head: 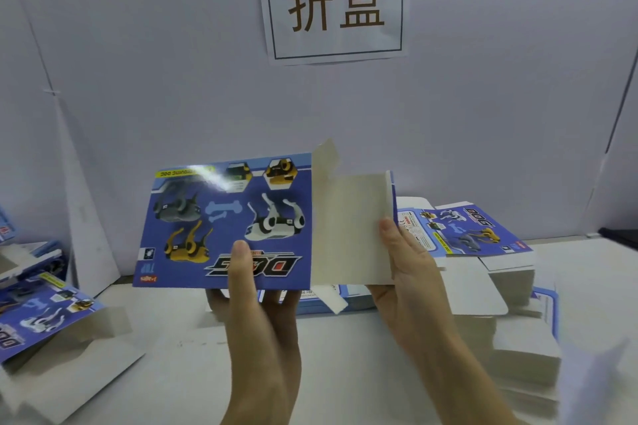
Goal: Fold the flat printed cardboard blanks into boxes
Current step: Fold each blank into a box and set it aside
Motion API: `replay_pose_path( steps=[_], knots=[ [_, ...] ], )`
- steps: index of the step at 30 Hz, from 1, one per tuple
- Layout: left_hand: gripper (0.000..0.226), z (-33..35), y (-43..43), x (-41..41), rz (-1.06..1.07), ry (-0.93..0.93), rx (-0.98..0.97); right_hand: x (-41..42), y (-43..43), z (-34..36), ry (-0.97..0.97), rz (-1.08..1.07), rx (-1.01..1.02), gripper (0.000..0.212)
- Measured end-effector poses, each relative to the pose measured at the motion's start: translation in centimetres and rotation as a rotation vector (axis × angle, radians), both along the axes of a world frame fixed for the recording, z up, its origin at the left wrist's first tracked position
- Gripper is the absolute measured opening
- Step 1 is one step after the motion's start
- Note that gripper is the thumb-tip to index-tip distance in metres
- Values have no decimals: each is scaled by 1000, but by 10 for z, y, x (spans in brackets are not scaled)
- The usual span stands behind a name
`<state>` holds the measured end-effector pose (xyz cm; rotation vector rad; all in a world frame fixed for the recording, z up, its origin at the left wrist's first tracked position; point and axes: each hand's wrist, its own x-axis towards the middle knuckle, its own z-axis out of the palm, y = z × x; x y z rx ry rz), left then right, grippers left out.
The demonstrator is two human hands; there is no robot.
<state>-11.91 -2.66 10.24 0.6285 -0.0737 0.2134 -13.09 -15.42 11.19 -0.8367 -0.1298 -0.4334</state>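
I hold a blue printed cardboard blank upright above the table, its picture side with toy dogs facing me, upside down. My left hand pinches its lower edge, thumb on the print and fingers behind. My right hand grips the plain grey side panel, which is swung toward me, thumb on its near face. A small flap sticks up at the top of that panel.
A tall stack of flat blanks lies on the table at the right, with more white-edged piles nearer. Folded or part-folded boxes lie at the left. A white partition with a paper sign stands behind.
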Motion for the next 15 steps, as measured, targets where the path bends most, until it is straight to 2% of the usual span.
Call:
replay_pose_path(
  steps=[3,6,11,15],
  knots=[
    [88,3,0,-1,17,-17,14,0,-7,0,59,-48,28,16],
    [85,3,2,-1,1,-35,52,-1,-15,2,32,-82,36,21],
    [79,3,4,2,-48,-61,92,2,-18,1,25,-82,-61,22],
    [78,6,15,8,-164,-62,131,5,-19,-2,41,-95,-53,28]
  ],
)
